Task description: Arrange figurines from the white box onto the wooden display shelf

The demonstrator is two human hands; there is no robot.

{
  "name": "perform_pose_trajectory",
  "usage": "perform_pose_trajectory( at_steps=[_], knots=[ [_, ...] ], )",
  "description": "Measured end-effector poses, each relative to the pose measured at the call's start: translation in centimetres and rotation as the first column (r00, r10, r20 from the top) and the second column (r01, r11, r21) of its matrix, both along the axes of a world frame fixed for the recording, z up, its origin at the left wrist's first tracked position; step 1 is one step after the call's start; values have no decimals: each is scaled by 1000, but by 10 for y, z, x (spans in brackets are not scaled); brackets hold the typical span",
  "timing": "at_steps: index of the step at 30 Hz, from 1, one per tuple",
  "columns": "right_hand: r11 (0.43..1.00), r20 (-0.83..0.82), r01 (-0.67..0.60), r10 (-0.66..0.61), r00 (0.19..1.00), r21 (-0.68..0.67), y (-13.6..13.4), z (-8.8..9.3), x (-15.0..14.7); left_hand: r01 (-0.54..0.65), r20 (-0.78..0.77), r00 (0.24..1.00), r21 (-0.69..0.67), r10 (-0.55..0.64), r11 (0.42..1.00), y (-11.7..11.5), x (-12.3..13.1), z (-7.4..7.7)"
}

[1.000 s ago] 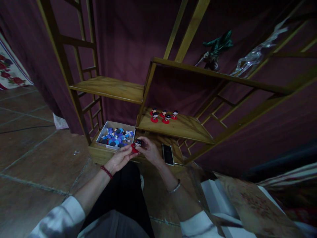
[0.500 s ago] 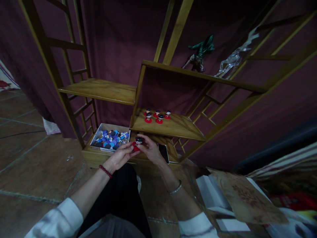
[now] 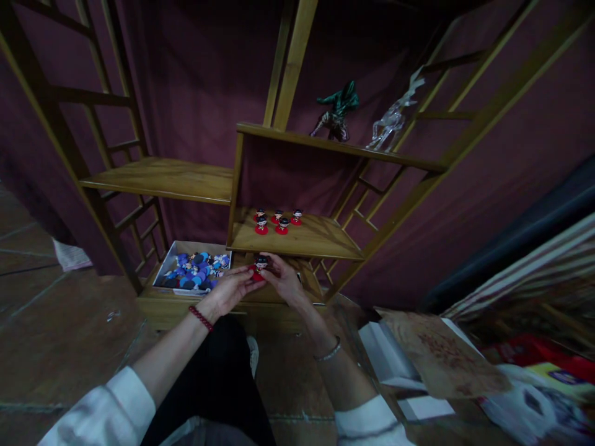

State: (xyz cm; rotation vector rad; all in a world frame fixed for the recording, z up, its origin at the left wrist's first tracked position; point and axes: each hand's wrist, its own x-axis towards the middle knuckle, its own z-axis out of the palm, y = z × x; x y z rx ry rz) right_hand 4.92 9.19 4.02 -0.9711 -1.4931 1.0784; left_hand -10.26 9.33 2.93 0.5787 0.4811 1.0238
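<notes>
A small black-haired figurine on a red base (image 3: 260, 267) is held between my two hands, in front of the lower shelf. My left hand (image 3: 229, 290) grips its base from the left, fingers closed. From the right, my right hand (image 3: 284, 280) pinches the same figurine with thumb and fingers. Several similar red-based figurines (image 3: 282, 226) stand upright in two rows on the middle shelf (image 3: 316, 241), just above my hands. To the left of my hands, a white box (image 3: 162, 267) holds many blue, purple and dark pieces (image 3: 198, 270).
A green figure (image 3: 343, 104) and a clear figure (image 3: 393, 121) stand on the upper shelf (image 3: 297, 140). A bare wooden shelf (image 3: 162, 176) is at the left. Cardboard (image 3: 441, 353) and plastic bags (image 3: 534, 402) lie on the floor at the right.
The view has shifted, so the shelves and their figures appear further left. Both hands still hold the figurine, which now shows more upright. The dark flat object beside my right hand is now mostly hidden.
</notes>
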Motion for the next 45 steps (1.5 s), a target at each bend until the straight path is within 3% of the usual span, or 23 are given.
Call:
perform_pose_trajectory(
  at_steps=[7,13,22,36,45],
  knots=[
    [994,-35,105,-104,994,35,-1,7,20,-13,-49,999,-24,12,1000,6,28,15],
    [990,-49,144,-143,988,7,-6,10,37,13,-83,996,-35,-16,999,12,52,19],
    [974,-94,226,-224,970,7,0,-3,58,21,-121,992,-35,-25,999,16,79,24],
    [957,-136,289,-287,948,-1,10,13,88,-23,-272,962,-8,20,1000,22,115,64],
    [939,-201,337,-343,917,-67,27,12,102,-34,-361,931,65,55,997,41,137,60]
  ],
)
